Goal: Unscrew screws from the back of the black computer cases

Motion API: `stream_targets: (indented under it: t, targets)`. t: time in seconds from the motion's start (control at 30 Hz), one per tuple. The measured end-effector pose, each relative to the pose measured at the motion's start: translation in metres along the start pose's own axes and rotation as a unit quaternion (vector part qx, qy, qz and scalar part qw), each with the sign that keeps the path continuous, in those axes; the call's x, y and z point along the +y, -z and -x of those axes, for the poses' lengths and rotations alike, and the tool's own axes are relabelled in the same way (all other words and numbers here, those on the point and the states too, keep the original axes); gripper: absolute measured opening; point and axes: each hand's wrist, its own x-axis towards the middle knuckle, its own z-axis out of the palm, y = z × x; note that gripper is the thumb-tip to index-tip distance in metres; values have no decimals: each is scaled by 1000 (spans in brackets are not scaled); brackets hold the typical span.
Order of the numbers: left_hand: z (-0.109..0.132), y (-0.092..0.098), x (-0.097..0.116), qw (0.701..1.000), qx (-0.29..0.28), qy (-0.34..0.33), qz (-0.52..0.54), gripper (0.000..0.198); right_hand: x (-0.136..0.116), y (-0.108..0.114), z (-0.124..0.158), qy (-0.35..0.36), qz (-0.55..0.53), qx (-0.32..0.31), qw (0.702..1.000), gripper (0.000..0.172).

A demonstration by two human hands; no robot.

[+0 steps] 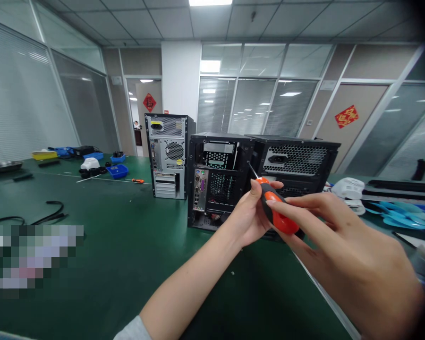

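Orange-and-black screwdriver point(276, 213) held above green worktop point(109, 245), left hand point(248, 215) closed on handle near shaft, right hand point(340, 245) fingertips pinching handle end, tip angled up at black computer case point(216, 179) rear, contact unclear, grey computer case point(166, 156) behind

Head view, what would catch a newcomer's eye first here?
The orange screwdriver, gripped at centre by both the left hand and the right hand, its tip toward the rear of a black computer case. A silver-backed tower stands left of it on the green table.
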Motion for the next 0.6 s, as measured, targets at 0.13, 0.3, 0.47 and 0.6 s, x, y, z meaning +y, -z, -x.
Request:
stream_targets:
  t: [0.13,0.3,0.47,0.6]
  targets:
    - [2,0,3,1000,25,13,3,56,-2,-2,0,-18,-7,2,1000,26]
    - [0,0,2,999,29,19,7,56,-2,-1,0,-67,-30,0,997,21]
    - [-2,0,0,1000,12,9,3,58,-1,0,-3,-81,-21,13,996,17]
    - [-1,1,-1,1000,5,2,-5,61,-1,1,-3,-69,-1,20,997,17]
